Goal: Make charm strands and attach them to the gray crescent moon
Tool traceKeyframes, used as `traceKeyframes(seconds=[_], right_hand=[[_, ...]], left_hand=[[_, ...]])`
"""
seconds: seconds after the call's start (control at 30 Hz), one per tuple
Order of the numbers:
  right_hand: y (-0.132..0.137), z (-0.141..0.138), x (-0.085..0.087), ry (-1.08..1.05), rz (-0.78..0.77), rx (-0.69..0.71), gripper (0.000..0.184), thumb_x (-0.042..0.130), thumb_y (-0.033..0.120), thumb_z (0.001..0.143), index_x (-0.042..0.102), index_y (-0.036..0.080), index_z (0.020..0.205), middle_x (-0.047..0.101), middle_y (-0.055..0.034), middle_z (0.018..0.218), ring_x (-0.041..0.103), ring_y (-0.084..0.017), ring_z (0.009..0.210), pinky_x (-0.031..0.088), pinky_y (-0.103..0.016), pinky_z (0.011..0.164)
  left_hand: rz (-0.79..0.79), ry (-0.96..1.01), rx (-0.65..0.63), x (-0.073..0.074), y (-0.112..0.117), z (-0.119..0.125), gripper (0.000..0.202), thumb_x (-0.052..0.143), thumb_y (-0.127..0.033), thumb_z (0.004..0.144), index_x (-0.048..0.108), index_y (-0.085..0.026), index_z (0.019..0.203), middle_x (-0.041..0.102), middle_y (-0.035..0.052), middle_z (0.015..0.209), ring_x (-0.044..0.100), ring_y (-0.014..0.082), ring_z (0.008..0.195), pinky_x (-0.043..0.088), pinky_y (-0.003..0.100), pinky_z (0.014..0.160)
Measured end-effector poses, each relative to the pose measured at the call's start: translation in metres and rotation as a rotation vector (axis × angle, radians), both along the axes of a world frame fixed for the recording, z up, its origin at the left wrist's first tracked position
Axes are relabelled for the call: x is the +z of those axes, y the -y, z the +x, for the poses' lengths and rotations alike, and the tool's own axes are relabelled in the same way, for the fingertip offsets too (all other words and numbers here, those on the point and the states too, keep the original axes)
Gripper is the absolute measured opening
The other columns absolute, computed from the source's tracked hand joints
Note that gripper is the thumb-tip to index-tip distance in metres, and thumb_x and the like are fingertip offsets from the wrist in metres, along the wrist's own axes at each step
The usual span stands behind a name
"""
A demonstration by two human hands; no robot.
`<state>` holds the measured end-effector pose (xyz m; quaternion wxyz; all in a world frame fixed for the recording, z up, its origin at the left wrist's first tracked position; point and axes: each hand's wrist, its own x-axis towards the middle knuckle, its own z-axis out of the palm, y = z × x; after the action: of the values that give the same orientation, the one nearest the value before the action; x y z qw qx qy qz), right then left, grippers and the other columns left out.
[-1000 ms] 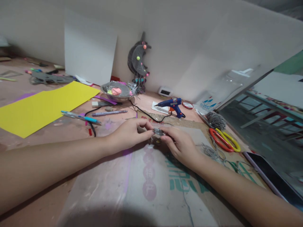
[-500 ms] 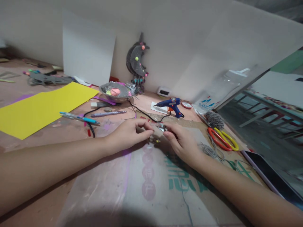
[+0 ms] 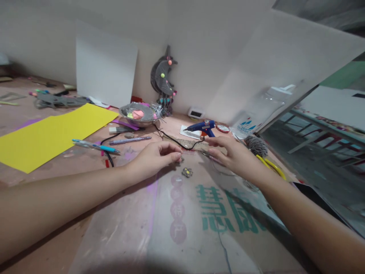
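My left hand (image 3: 155, 159) rests on the table with its fingers curled into a pinch, the tips pressed on something small and dark that I cannot make out. A small grey ornament (image 3: 187, 172) lies loose on the plastic sheet (image 3: 182, 228) just right of those fingertips. My right hand (image 3: 232, 154) hovers above the table with its fingers stretched out and nothing in them, a little short of the blue glue gun (image 3: 203, 128). The glue gun lies on a white card, its black cord (image 3: 173, 140) trailing left.
Red and yellow scissors (image 3: 270, 164) and a grey yarn bundle (image 3: 256, 145) lie behind my right wrist. A metal bowl (image 3: 139, 113) of pom-poms, pens (image 3: 95, 145) and a yellow sheet (image 3: 48, 133) lie left. A dark phone (image 3: 327, 199) sits at the right edge.
My right hand let go of the small grey piece, rose and moved away toward the glue gun, fingers spreading. The ornament now lies on the sheet. My left hand stayed put.
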<state>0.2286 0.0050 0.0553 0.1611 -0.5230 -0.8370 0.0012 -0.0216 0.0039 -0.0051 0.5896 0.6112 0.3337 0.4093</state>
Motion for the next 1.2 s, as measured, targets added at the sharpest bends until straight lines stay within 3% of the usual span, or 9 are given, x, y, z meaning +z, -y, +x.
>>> traceKeyframes(seconds=[0.17, 0.37, 0.47, 0.57, 0.67, 0.77, 0.87, 1.03, 1.2], right_hand=[[0.029, -0.042, -0.017, -0.336, -0.169, 0.215, 0.044, 0.059, 0.033, 0.084, 0.054, 0.022, 0.126, 0.06, -0.0087, 0.126, 0.057, -0.023, 0.116, 0.044, -0.041, 0.098], [0.032, -0.055, -0.036, -0.655, -0.421, 0.271, 0.035, 0.056, 0.025, 0.085, 0.059, 0.021, 0.12, 0.067, -0.0066, 0.113, 0.064, -0.02, 0.101, 0.051, -0.036, 0.087], [0.023, -0.043, -0.024, -0.57, -0.415, 0.189, 0.025, 0.054, 0.022, 0.085, 0.065, 0.02, 0.107, 0.071, -0.0048, 0.097, 0.066, -0.018, 0.088, 0.051, -0.032, 0.078], [0.02, -0.029, -0.004, -0.29, -0.297, 0.125, 0.015, 0.055, 0.02, 0.082, 0.069, 0.02, 0.085, 0.072, -0.003, 0.083, 0.065, -0.017, 0.078, 0.049, -0.03, 0.073], [0.025, -0.025, 0.01, -0.098, -0.265, 0.108, 0.014, 0.055, 0.019, 0.082, 0.068, 0.02, 0.08, 0.07, -0.0017, 0.077, 0.062, -0.016, 0.071, 0.046, -0.027, 0.066], [0.031, -0.027, 0.014, -0.101, -0.308, 0.148, 0.013, 0.054, 0.02, 0.084, 0.066, 0.019, 0.08, 0.067, -0.001, 0.076, 0.059, -0.014, 0.071, 0.044, -0.026, 0.065], [0.029, -0.025, 0.009, -0.274, -0.523, 0.263, 0.014, 0.052, 0.026, 0.088, 0.062, 0.018, 0.086, 0.065, -0.0013, 0.08, 0.059, -0.013, 0.073, 0.045, -0.025, 0.066], [0.014, -0.01, -0.003, -0.394, -1.095, 0.512, 0.02, 0.058, 0.032, 0.086, 0.063, 0.013, 0.085, 0.064, -0.0015, 0.079, 0.06, -0.011, 0.075, 0.047, -0.025, 0.072], [0.005, 0.003, -0.012, -0.523, -1.206, 0.517, 0.026, 0.066, 0.037, 0.081, 0.065, 0.011, 0.083, 0.064, -0.0017, 0.077, 0.057, -0.008, 0.065, 0.044, -0.021, 0.062]], left_hand=[[0.14, -0.187, -0.035, 0.011, 0.011, 0.001, 0.014, 0.06, -0.028, 0.082, 0.063, -0.016, 0.088, 0.068, 0.0022, 0.08, 0.064, 0.0133, 0.073, 0.05, 0.025, 0.069], [0.303, -0.309, -0.043, 0.02, 0.022, 0.003, 0.01, 0.057, -0.024, 0.083, 0.064, -0.016, 0.082, 0.066, -0.0005, 0.075, 0.059, 0.0108, 0.067, 0.047, 0.021, 0.063], [0.451, -0.417, -0.003, 0.017, 0.018, 0.001, 0.02, 0.056, -0.028, 0.085, 0.064, -0.019, 0.101, 0.068, 0.0019, 0.086, 0.061, 0.0146, 0.077, 0.047, 0.027, 0.07], [0.704, -0.579, 0.004, 0.009, 0.012, -0.001, 0.035, 0.057, -0.03, 0.086, 0.058, -0.02, 0.12, 0.066, 0.0066, 0.106, 0.056, 0.022, 0.1, 0.043, 0.037, 0.088], [0.858, -0.7, -0.103, 0.004, 0.008, -0.001, 0.036, 0.053, -0.028, 0.088, 0.056, -0.021, 0.123, 0.062, 0.0073, 0.122, 0.045, 0.0272, 0.12, 0.032, 0.046, 0.101], [0.923, -0.733, -0.22, 0.003, 0.008, 0.0, 0.031, 0.05, -0.026, 0.09, 0.059, -0.025, 0.12, 0.063, 0.0035, 0.123, 0.042, 0.0266, 0.124, 0.026, 0.047, 0.104], [0.956, -0.713, -0.264, 0.005, 0.007, 0.0, 0.022, 0.053, -0.026, 0.089, 0.065, -0.025, 0.107, 0.068, 0.0021, 0.11, 0.05, 0.0226, 0.115, 0.027, 0.042, 0.103], [0.987, -0.699, -0.256, 0.007, 0.008, -0.001, 0.018, 0.051, -0.024, 0.089, 0.066, -0.021, 0.098, 0.067, 0.0044, 0.1, 0.056, 0.0188, 0.102, 0.031, 0.038, 0.099], [1.002, -0.713, -0.292, 0.004, 0.011, 0.0, 0.038, 0.051, -0.025, 0.088, 0.053, -0.026, 0.126, 0.059, 0.0055, 0.126, 0.047, 0.0241, 0.119, 0.027, 0.043, 0.103]])
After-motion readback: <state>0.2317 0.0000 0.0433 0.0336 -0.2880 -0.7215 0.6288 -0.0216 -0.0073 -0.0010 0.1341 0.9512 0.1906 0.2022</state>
